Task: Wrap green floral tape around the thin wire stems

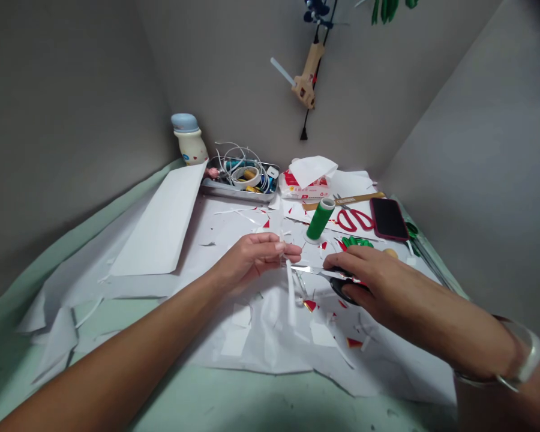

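Pinched in my left hand [260, 255] is a narrow white paper strip [290, 294], its lower end hanging down over the paper-covered table. My right hand [364, 270] is closed round the dark handles of a pair of scissors [312, 270]. The blades point left and lie right at the strip, just below my left fingertips. Whether they have cut into it I cannot tell. Behind the scissors a spool of green thread [320, 221] stands on the table. Red and white paper scraps [310, 305] are scattered under and around both hands.
At the back are a metal tray [240, 191] of cords and tape, a white bottle [190, 141] and a tissue pack [303, 186]. Red-handled scissors [355, 219] and a phone [389, 218] lie right. A folded white sheet [162, 222] rests left; a glue gun [308, 78] hangs on the wall.
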Demonstrator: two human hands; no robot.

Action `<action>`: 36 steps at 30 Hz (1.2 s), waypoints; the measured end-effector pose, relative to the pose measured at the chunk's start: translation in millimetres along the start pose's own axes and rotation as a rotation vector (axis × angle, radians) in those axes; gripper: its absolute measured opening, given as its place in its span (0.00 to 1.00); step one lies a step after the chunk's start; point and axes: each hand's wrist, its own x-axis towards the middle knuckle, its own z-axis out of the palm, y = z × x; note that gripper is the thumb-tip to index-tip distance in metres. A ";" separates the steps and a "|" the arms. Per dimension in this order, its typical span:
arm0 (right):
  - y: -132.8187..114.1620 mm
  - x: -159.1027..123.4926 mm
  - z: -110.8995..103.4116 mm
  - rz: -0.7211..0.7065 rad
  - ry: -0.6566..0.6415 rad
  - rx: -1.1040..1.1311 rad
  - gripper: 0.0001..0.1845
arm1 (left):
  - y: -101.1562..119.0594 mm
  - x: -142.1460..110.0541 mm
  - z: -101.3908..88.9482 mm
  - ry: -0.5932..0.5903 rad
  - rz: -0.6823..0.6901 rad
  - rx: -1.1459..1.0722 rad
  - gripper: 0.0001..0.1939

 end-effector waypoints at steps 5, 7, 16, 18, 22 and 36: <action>0.9 1.3 0.2 0.001 -0.001 0.022 0.17 | -0.5 0.1 -3.0 -0.001 0.019 -0.020 0.06; 3.4 0.9 3.0 0.013 0.013 0.015 0.18 | -1.0 0.7 -3.5 0.007 0.029 -0.027 0.06; 2.4 0.5 9.9 0.016 -0.095 0.010 0.21 | -2.5 3.8 -5.7 0.014 0.033 -0.110 0.04; 3.5 1.9 13.2 0.041 -0.146 0.008 0.19 | -1.5 4.1 -6.6 0.019 0.022 -0.113 0.04; 8.7 5.7 22.6 0.084 -0.245 0.010 0.20 | 0.1 3.9 -6.8 0.058 0.022 -0.037 0.06; 18.2 35.6 11.4 0.117 0.187 0.715 0.18 | -2.3 -4.9 7.9 -0.190 -0.063 0.016 0.06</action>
